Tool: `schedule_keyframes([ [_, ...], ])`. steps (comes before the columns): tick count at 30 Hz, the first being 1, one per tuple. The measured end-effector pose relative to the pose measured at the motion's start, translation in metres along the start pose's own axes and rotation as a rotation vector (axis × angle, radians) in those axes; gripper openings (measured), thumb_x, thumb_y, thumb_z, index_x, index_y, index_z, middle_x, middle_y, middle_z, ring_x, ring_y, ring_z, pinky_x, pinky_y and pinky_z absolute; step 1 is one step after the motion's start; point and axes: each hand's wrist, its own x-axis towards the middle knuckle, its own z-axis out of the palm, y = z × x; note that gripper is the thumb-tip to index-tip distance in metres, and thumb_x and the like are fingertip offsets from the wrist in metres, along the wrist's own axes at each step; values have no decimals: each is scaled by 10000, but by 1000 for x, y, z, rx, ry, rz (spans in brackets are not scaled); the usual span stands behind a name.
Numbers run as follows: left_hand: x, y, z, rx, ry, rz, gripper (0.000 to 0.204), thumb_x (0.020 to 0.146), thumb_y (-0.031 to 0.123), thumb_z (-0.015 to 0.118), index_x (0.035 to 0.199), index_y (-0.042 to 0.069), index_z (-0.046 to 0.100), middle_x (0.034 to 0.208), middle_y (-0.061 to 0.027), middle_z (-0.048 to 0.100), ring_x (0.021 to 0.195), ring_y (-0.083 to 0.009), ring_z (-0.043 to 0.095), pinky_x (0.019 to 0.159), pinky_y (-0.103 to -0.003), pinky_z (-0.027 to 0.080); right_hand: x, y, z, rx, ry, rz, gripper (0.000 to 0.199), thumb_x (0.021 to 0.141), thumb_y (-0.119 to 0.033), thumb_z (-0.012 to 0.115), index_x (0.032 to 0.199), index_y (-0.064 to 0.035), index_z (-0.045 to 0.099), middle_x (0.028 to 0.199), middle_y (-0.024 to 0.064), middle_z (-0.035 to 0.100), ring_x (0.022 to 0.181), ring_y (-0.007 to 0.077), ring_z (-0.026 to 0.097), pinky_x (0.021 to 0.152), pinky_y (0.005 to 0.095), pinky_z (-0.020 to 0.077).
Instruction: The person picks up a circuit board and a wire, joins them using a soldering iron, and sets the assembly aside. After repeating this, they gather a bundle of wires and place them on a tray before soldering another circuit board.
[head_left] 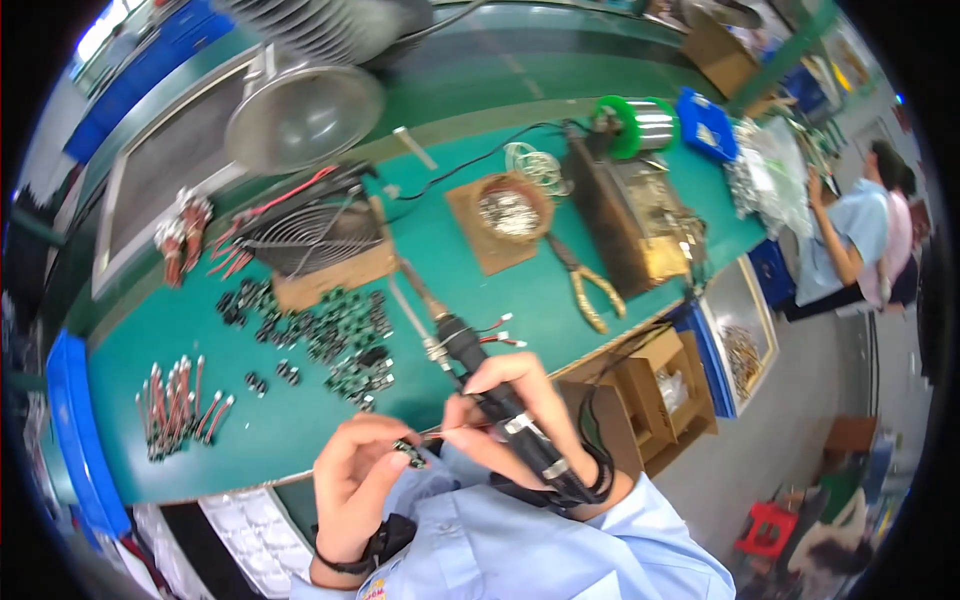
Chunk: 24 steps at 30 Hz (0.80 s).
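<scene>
My left hand [350, 478] is closed, pinching a small green circuit board [409, 453] between thumb and fingertips at the bench's near edge. In my right hand [540, 400] is a black soldering iron [464, 345] with a feed tube strapped along it. Its metal tip points up and away, over the bench. A thin red wire [436, 434] runs between the board and my right fingertips; whether it is joined to the board cannot be made out. Beyond my left hand lies a pile of small green and black boards [345, 330].
Red-and-white wire leads [180, 405] lie at the left, near a blue tray [85, 430]. Behind the boards stands a fan with a wire guard [315, 240]. A round tin [515, 208], yellow-handled pliers [590, 295], a green solder spool [635, 127] and a lamp [305, 115] surround the work area. Another person [850, 235] stands far right.
</scene>
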Motion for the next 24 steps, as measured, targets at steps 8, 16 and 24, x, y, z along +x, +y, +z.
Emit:
schedule_keyframes([
  [8, 7, 3, -2, -299, 1, -143, 263, 830, 192, 630, 979, 24, 493, 878, -90, 535, 770, -165, 537, 683, -283, 447, 1, 1, 16, 48, -62, 71, 442, 782, 69, 632, 1077, -81, 340, 825, 125, 591, 723, 117, 604, 588, 228, 462],
  [16, 9, -17, -15, -510, -124, -138, 208, 886, 158, 576, 1022, 15, 509, 951, -84, 535, 842, -158, 510, 730, -274, 411, 5, -3, 22, -162, -72, -44, 477, 760, 95, 644, 1071, -81, 327, 817, 133, 587, 695, 128, 616, 530, 223, 470],
  [24, 9, -14, -16, -522, -134, -175, 221, 891, 178, 573, 1023, 13, 510, 955, -83, 531, 827, -137, 506, 709, -250, 396, 9, -5, 25, -192, -61, -115, 446, 745, 94, 662, 1045, -45, 363, 823, 127, 590, 708, 136, 631, 565, 247, 506],
])
